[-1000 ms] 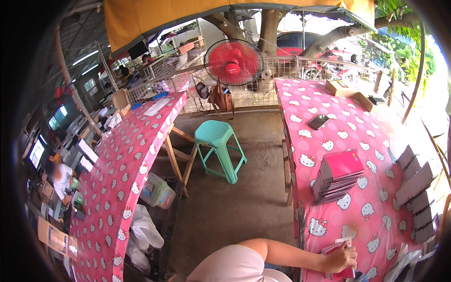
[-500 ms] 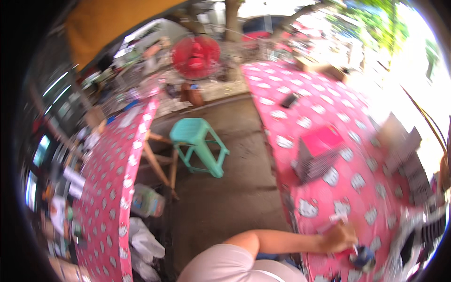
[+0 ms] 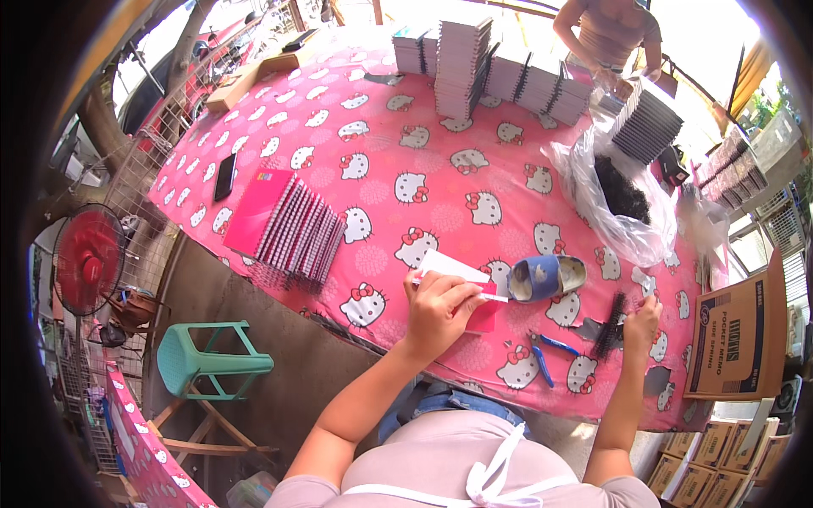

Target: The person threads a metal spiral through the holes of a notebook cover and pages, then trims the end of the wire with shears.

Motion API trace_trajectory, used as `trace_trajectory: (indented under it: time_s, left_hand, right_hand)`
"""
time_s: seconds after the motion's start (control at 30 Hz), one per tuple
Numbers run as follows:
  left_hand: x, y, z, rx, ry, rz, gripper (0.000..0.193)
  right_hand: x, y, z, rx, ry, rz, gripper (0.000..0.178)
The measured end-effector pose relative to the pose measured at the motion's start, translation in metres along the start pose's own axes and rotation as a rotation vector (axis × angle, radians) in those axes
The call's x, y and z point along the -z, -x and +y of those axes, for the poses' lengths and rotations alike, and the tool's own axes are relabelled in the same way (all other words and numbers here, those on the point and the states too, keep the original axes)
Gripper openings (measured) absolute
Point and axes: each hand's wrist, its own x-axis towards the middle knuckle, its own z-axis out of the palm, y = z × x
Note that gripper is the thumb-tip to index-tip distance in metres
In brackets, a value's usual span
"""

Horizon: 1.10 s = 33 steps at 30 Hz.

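Note:
My left hand [image 3: 442, 306] is closed on a small notebook [image 3: 445, 264] with white pages, low over the table's near edge. A pink cover [image 3: 484, 315] shows beneath it. My right hand [image 3: 642, 326] is pinched, farther right, beside a bundle of black binding coils [image 3: 606, 328]; what sits between its fingertips is too small to make out. Between my hands lie blue-handled pliers [image 3: 549, 356], spread apart on the cloth. A blue slipper [image 3: 542, 279] rests just beyond them.
Pink notebooks [image 3: 288, 224] are stacked at left near a phone [image 3: 225, 177]. Tall notebook stacks [image 3: 463, 68] stand at the back. A plastic bag [image 3: 584, 186] holds black coils, and a cardboard box [image 3: 735, 339] stands right. Another person [image 3: 611, 42] works across the table. A green stool [image 3: 203, 360] is at left.
The view has swung right, bringing the whole pink table, my right hand and the other person into sight. My left hand now shows clearly with the notebook; earlier it was blurred.

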Motion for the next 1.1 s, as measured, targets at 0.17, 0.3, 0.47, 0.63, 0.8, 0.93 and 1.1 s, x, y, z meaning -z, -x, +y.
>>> trace_trajectory:
  time_s: [0.17, 0.3, 0.47, 0.63, 0.8, 0.93, 1.1]
  left_hand:
    - [0.014, 0.007, 0.001, -0.037, -0.041, -0.003, 0.011]
    - [0.01, 0.012, 0.001, -0.011, -0.039, 0.03, 0.011]
    - [0.005, 0.028, -0.008, 0.006, -0.064, -0.013, 0.011]
    - [0.003, 0.02, 0.012, -0.174, 0.011, 0.022, 0.007]
    - [0.016, 0.02, 0.001, -0.206, 0.087, 0.125, 0.006]
    - [0.016, 0.021, -0.005, -0.201, 0.146, 0.162, 0.009]
    - [0.024, 0.021, -0.009, -0.19, 0.15, 0.116, 0.009]
  right_hand:
    - [-0.012, 0.004, 0.008, 0.112, -0.052, -0.057, 0.017]
    - [0.009, 0.027, -0.051, 0.451, -0.455, -0.195, 0.019]
    - [0.062, 0.104, -0.172, 0.499, -1.067, -0.558, 0.014]
    - [0.045, 0.086, -0.161, 0.598, -0.99, -0.708, 0.015]
    - [0.041, 0.083, -0.18, 0.644, -1.015, -0.847, 0.016]
    - [0.033, 0.074, -0.188, 0.586, -1.076, -1.009, 0.016]
    - [0.041, 0.09, -0.202, 0.546, -1.148, -0.918, 0.016]
